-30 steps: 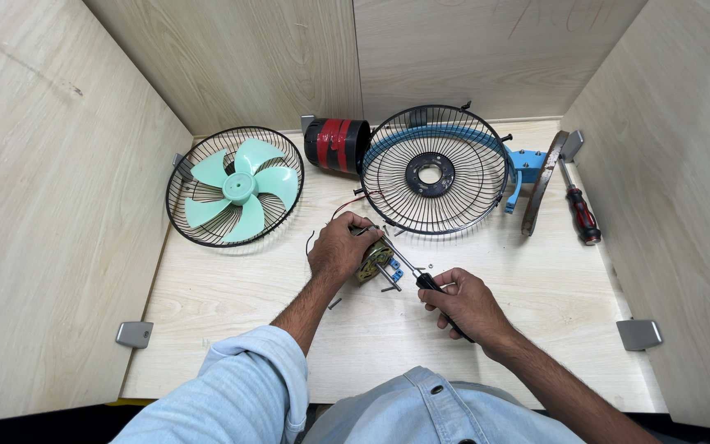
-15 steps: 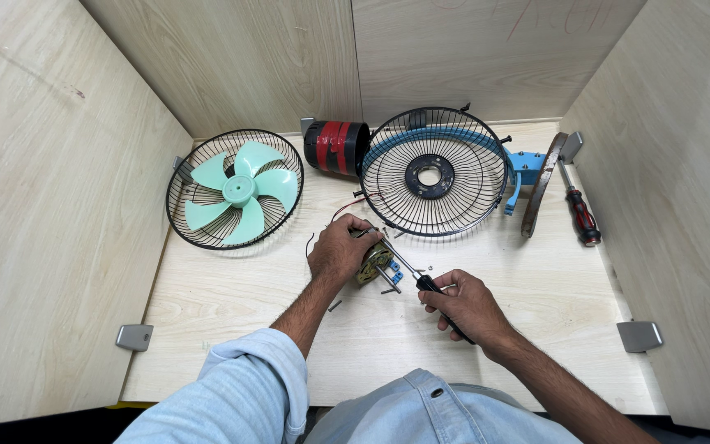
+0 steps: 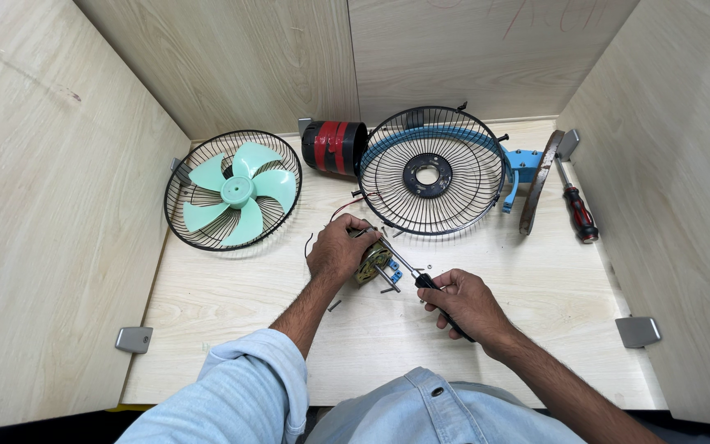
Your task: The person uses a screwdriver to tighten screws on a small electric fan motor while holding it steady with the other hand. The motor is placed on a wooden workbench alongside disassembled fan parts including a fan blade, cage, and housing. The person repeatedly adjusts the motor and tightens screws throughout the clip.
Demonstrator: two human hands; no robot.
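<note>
Almost nothing has moved since the earlier frames: both hands hold the same pose, which suggests slow, steady driving at one screw. The left hand (image 3: 337, 251) is cupped down over the small fan motor (image 3: 371, 261) on the wooden tabletop (image 3: 232, 312), pinning it. The right hand (image 3: 463, 302) is closed around a black-handled screwdriver (image 3: 408, 270), tip angled onto the motor. Behind lie a wire grille (image 3: 431, 171) and the green fan blade (image 3: 238, 194) in its guard.

**Light denim, sleeves rolled**

The person wears a pale blue denim shirt (image 3: 421, 411) — a metal snap button shows on the front. The left sleeve (image 3: 248, 386) is rolled into a thick cuff; both forearms are bare, no watch or rings visible.
</note>
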